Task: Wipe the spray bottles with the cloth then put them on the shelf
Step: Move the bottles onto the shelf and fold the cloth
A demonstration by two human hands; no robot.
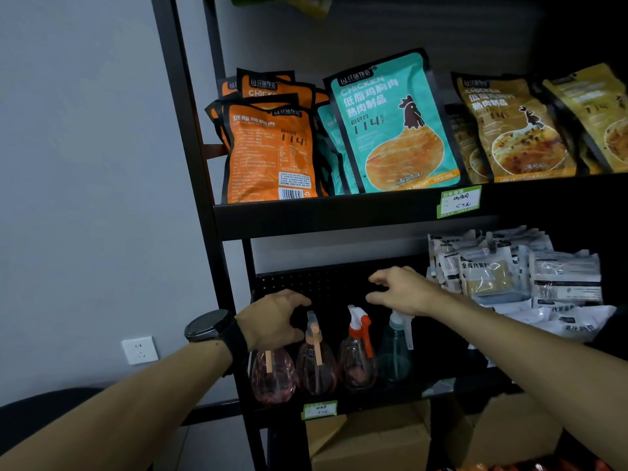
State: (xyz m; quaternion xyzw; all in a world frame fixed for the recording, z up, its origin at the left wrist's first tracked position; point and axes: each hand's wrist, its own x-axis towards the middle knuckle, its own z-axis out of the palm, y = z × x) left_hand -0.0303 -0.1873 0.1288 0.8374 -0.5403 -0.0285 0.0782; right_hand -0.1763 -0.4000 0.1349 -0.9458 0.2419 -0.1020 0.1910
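Several spray bottles stand in a row on the lower shelf (373,399). My left hand (275,317), with a black watch on the wrist, curls over the top of the leftmost pink bottle (273,377) and hides its spray head. To its right stand a pink bottle with a peach trigger (316,363), a clear bottle with a red and white trigger (358,358) and a teal bottle (394,355). My right hand (404,290) hovers above the red-trigger and teal bottles with fingers spread, holding nothing. No cloth is in view.
Clear food packets (509,273) are piled at the right of the same shelf. The shelf above holds orange (272,154), teal (394,127) and yellow (516,130) chicken pouches. Cardboard boxes (373,436) sit below. The black frame post (190,164) runs along the grey wall.
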